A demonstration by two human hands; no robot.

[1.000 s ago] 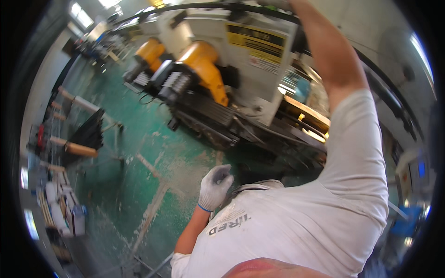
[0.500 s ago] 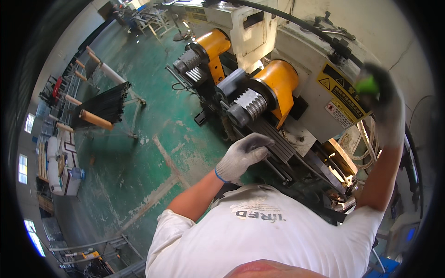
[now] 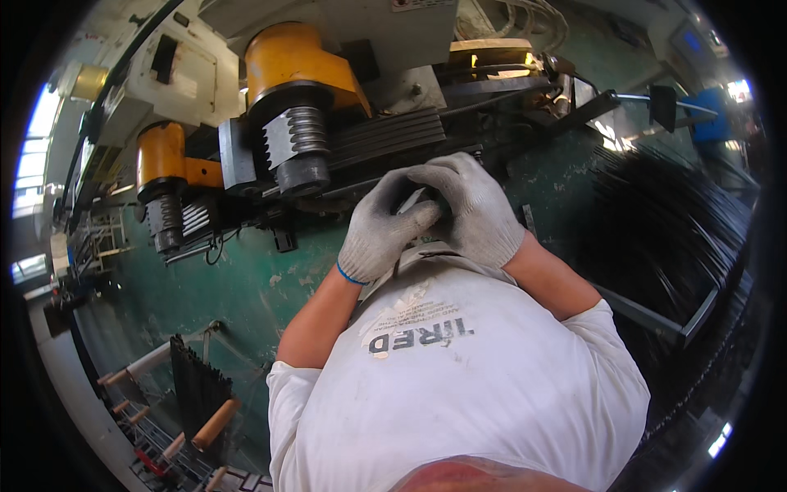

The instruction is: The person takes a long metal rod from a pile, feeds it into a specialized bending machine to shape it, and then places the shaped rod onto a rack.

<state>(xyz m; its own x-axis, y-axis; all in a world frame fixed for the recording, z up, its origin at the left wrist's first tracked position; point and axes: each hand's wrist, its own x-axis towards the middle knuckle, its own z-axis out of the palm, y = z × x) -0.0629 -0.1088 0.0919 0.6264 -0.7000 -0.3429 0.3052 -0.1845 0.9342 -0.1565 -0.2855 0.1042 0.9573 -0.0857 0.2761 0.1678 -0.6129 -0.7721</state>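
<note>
Both gloved hands meet in front of my white shirt (image 3: 459, 377). My left hand (image 3: 377, 230), in a grey-white knit glove with a blue cuff edge, has its fingers curled inward. Its thumb bends toward the other palm. Against it, my right hand (image 3: 475, 205) wears a similar glove, fingers bent over the left fingertips. A small pale edge shows between the hands; what it belongs to is hidden. Just beyond them stands a machine with an orange housing (image 3: 287, 61) and a ridged metal cylinder (image 3: 299, 135). Dark grooved bars (image 3: 385, 141) run beside it.
A second orange housing (image 3: 160, 156) sits farther left. At right, a large bundle of thin black rods (image 3: 664, 230) lies on a metal frame (image 3: 639, 312). Dark strips (image 3: 195, 385) and a brown tube (image 3: 216, 425) rest on a rack at lower left.
My right hand has come down from the machine's warning-sign panel to join the left. The green thing it held no longer shows. My view has turned right, bringing the rod bundle in.
</note>
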